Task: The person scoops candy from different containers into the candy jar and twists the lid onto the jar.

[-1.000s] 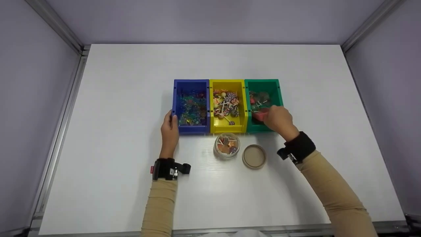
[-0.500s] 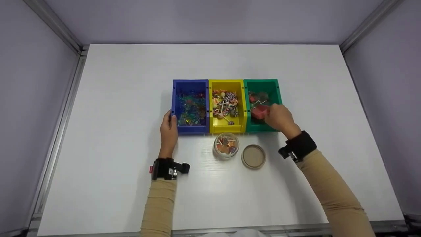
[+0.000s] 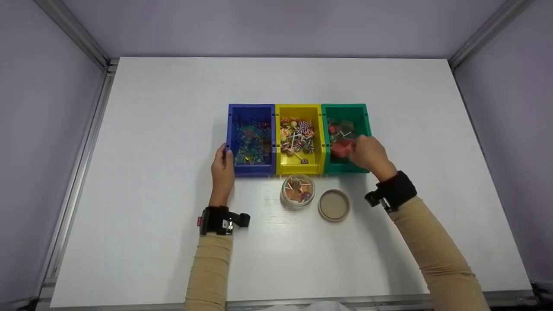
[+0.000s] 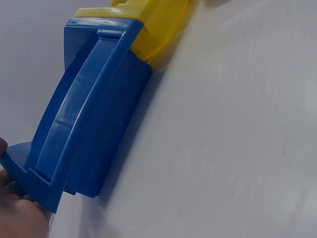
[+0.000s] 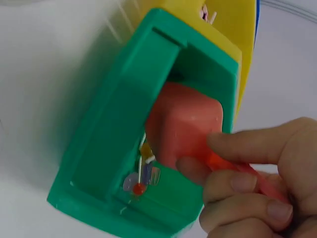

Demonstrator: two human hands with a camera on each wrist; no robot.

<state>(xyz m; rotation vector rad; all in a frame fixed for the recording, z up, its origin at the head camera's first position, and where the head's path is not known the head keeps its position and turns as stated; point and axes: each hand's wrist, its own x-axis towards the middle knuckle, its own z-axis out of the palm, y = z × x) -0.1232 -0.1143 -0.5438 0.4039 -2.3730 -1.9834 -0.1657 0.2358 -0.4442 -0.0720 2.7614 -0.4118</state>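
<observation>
My left hand grips the left wall of the blue bin, thumb at the rim; in the left wrist view, fingers lie under the corner of the blue bin. My right hand holds a red scoop by its handle, inside the green bin. The right wrist view has the red scoop tilted within the green bin, the right hand curled round its handle, small candies lying beside it. What the scoop holds is hidden.
Left of the green bin stands the yellow bin with lollipops. In front of the bins are an open jar with candies and a round lid. Clear beads or candies fill the blue bin.
The right hand has shifted slightly to the right and away from the body, and the red scoop's bowl has tilted in the green bin. The left hand has stayed on the blue bin.
</observation>
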